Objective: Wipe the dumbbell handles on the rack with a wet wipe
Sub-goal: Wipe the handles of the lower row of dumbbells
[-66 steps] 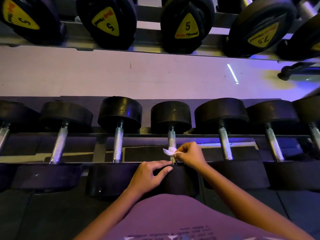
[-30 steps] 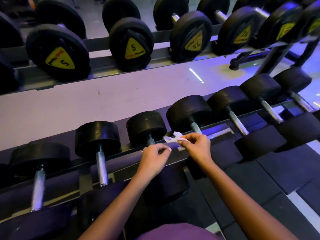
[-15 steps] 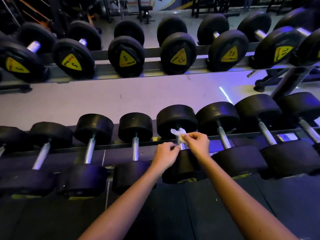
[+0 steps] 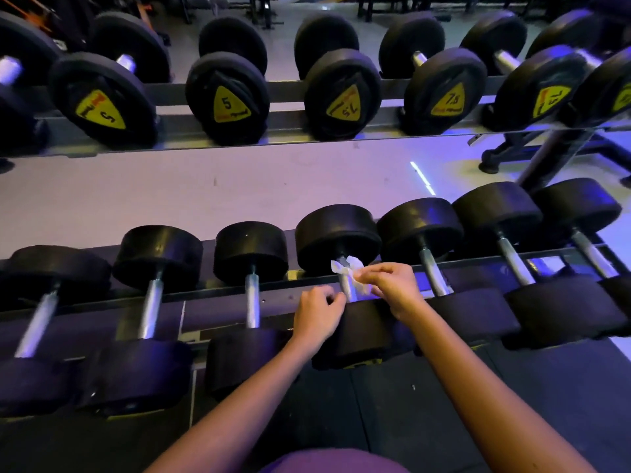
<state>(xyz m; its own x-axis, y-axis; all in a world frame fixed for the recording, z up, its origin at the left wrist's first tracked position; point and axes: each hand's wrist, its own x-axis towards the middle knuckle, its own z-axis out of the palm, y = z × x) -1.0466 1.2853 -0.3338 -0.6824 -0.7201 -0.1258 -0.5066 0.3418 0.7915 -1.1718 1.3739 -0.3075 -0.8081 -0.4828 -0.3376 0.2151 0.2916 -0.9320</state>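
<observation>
Head view down onto a two-tier dumbbell rack [image 4: 218, 295]. On the lower tier, seven black round-headed dumbbells in view, lying front to back, chrome bars bridging the gap between the two rails. Fourth from the left, the dumbbell [image 4: 338, 237] being wiped, its handle [image 4: 346, 290] partly wrapped in a crumpled white wet wipe [image 4: 343, 266]. Wipe in contact with the far end of the bar, just below the far head, and trailing down the bar's right side.

Closed on the wipe, the right grip [image 4: 392, 288], thumb and fingertips pinching the tissue from the right, forearm reaching in from lower right. Just left of the same bar and above the near head, the left grip [image 4: 317, 312], fingers curled, fingertips close against the chrome. Contact with bar or wipe not resolvable, hence holding or empty not determinable.

On the upper tier [image 4: 290, 92], smaller black dumbbells seen end-on, with yellow triangular labels [image 4: 230, 105] marked 5 toward the left and 7.5 toward the right. Between the tiers, pale floor [image 4: 170, 199] under violet-blue light. In front of the rack, dark rubber mats [image 4: 392, 404]. At the bottom edge, purple garment [image 4: 334, 462] of the person.
</observation>
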